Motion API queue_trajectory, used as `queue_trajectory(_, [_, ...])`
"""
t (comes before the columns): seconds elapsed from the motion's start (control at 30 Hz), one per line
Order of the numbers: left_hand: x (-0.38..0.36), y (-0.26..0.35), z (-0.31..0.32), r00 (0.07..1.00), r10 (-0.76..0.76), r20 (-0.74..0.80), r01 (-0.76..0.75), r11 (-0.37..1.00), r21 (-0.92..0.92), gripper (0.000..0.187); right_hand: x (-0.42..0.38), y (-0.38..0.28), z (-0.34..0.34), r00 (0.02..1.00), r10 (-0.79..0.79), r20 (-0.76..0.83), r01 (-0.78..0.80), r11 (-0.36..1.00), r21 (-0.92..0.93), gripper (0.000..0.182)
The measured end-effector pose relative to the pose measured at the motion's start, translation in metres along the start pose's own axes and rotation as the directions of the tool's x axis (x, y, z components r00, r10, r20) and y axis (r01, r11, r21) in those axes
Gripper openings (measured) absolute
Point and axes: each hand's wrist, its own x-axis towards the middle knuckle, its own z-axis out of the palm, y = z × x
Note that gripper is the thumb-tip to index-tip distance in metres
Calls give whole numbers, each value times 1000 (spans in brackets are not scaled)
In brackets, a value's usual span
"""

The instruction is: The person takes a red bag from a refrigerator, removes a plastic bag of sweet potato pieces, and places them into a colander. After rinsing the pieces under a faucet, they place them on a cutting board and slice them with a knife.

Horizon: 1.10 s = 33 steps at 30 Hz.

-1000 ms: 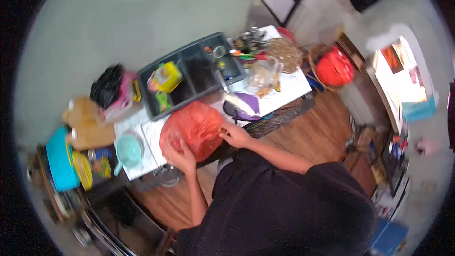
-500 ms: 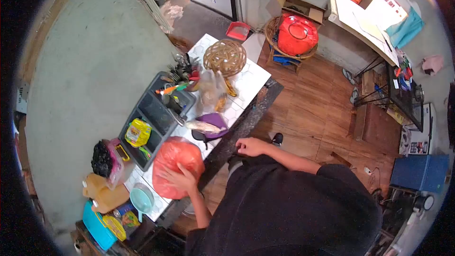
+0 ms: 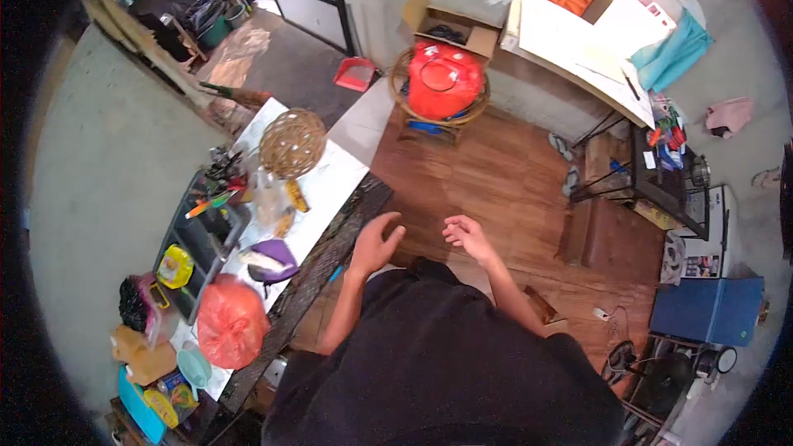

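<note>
My left hand (image 3: 377, 244) is raised just past the counter's dark front edge, with thumb and fingers apart and nothing in it. My right hand (image 3: 467, 238) hovers over the wooden floor, fingers loosely spread and holding nothing. Below and left of my left hand, a full red plastic bag (image 3: 231, 324) rests on the white tiled counter (image 3: 332, 167). Nearer that hand on the counter lies a purple item (image 3: 285, 254) with a pale piece on top. A woven basket (image 3: 292, 144) stands at the counter's far end, near some bananas (image 3: 296, 196).
A grey divided sink-like tray (image 3: 197, 227) holds utensils and a yellow pack (image 3: 175, 267). A green-blue dipper (image 3: 195, 366) sits near the counter's near end. Ahead, a large red bundle (image 3: 446, 83) fills a round basket. A blue box (image 3: 710, 311) stands at right.
My left hand has come off the red plastic bag and moved right, away from the counter. My right hand has lifted and its fingers have opened. The view has turned toward the right.
</note>
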Motion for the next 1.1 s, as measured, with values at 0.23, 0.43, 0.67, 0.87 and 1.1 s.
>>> queue_trajectory(0.23, [88,33,47,848,-26,529,48,999,-27,44,1,10,-65,956,34,-291,31,976,217,27])
queue_trajectory(0.43, [186,28,63,863,47,503,-42,999,-21,43,42,0,-80,978,50,-204,-1,972,233,27])
queue_trajectory(0.67, [343,9,81,892,-9,453,31,999,-41,45,160,-56,-138,974,87,-210,-48,982,185,28])
queue_trajectory(0.87, [495,27,69,940,-87,331,33,985,168,39,292,-159,-186,943,-102,-316,144,983,112,25])
queue_trajectory(1.1, [645,-31,122,987,163,17,-159,929,335,44,430,-242,-227,869,-376,-322,294,915,-276,18])
